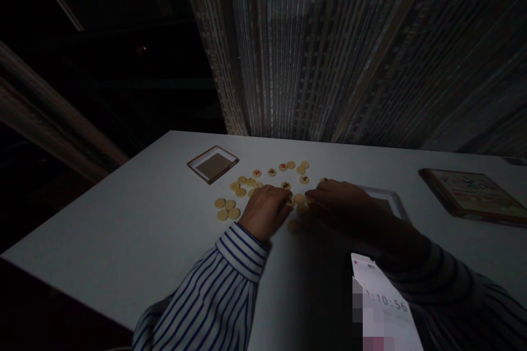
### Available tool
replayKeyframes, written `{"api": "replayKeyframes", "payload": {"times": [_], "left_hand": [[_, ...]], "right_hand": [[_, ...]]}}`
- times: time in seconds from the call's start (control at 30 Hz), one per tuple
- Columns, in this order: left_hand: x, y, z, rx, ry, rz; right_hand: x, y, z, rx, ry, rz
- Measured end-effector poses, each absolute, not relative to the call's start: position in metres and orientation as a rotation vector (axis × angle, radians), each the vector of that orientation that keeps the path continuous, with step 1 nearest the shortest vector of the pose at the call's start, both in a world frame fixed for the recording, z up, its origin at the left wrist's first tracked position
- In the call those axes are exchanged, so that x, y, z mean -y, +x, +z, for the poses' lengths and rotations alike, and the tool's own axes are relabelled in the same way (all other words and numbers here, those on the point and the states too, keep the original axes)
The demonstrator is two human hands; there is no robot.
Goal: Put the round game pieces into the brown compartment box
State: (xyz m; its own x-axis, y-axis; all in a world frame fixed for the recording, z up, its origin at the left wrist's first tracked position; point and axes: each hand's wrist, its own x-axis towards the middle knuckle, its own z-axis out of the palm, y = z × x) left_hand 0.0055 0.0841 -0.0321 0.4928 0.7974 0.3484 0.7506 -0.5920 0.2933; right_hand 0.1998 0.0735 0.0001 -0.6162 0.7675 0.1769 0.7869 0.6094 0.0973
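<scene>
Round wooden xiangqi pieces [229,204] lie scattered over the white table, some with red or black characters facing up, others plain side up. My left hand [265,209] is closed, with a xiangqi piece [290,201] bearing a black character at its thumb and fingertips. Across from it, my right hand [340,203] has its fingers bent and pressed together among the pieces. Shadow hides most of what those fingers grip. Between the two hands sits a plain piece [299,198], and another piece [293,226] lies nearer to me.
An open shallow box half [212,180] stands at the back left. A second tray [396,200] is partly behind my right arm. Farther right lies a box lid with a picture [477,192]. A lit phone with a timer [382,279] lies under my right forearm. Curtains [288,55] hang behind the table [173,241].
</scene>
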Motion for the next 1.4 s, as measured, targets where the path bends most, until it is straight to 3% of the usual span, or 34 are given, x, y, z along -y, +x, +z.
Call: {"api": "replayKeyframes", "payload": {"times": [0.57, 1.07, 1.23, 1.4], "left_hand": [[-0.086, 0.007, -0.034, -1.402, 2.620, 0.606], [-0.081, 0.004, -0.030, -1.286, 2.551, 1.204], [-0.079, 0.005, -0.029, -1.261, 2.525, 1.275], [-0.075, 0.007, -0.026, -1.233, 2.496, 1.377]], "right_hand": [[-0.073, 0.196, 0.000, 2.711, -1.307, -0.205], [-0.071, 0.195, 0.004, 2.649, -1.302, -0.180], [-0.071, 0.190, 0.008, 2.532, -1.317, -0.005], [-0.071, 0.188, 0.011, 2.261, -1.261, 0.377]]}}
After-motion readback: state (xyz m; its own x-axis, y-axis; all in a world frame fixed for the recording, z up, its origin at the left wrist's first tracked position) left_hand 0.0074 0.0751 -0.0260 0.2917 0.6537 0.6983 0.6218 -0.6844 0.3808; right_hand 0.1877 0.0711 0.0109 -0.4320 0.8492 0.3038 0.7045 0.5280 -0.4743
